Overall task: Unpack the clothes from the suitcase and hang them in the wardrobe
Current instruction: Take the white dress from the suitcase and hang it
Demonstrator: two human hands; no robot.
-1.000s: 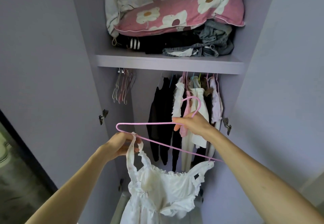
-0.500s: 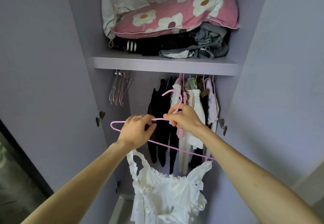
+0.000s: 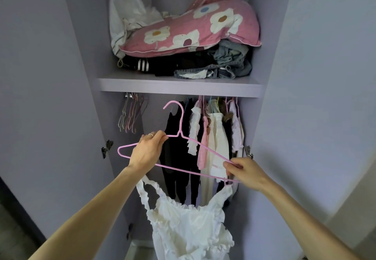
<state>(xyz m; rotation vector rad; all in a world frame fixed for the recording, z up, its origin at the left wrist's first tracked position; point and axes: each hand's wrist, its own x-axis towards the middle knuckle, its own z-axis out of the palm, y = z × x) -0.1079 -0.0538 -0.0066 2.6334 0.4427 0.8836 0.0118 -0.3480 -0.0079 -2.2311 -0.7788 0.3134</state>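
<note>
A white ruffled dress (image 3: pixel 189 221) hangs by its two straps from a pink wire hanger (image 3: pixel 183 167) held in front of the open wardrobe (image 3: pixel 179 87). My left hand (image 3: pixel 147 150) grips the hanger's top wire near the neck, left of the hook. My right hand (image 3: pixel 245 171) pinches the hanger's right end, just above the right strap. The hook (image 3: pixel 174 107) points up and left, a little below the shelf. Several dark, white and pink garments (image 3: pixel 205 143) hang on the rail behind the hanger.
The shelf carries a pink flowered pillow (image 3: pixel 195 29), white cloth and folded dark and denim clothes (image 3: pixel 203 66). Several bare hangers (image 3: pixel 131 115) hang at the rail's left end. Open lilac doors (image 3: pixel 46 96) flank both sides, with hinges sticking out.
My left hand rose from the left strap to the hanger's neck. My right hand slid from the neck down to the hanger's right end. The hook has lifted toward the rail.
</note>
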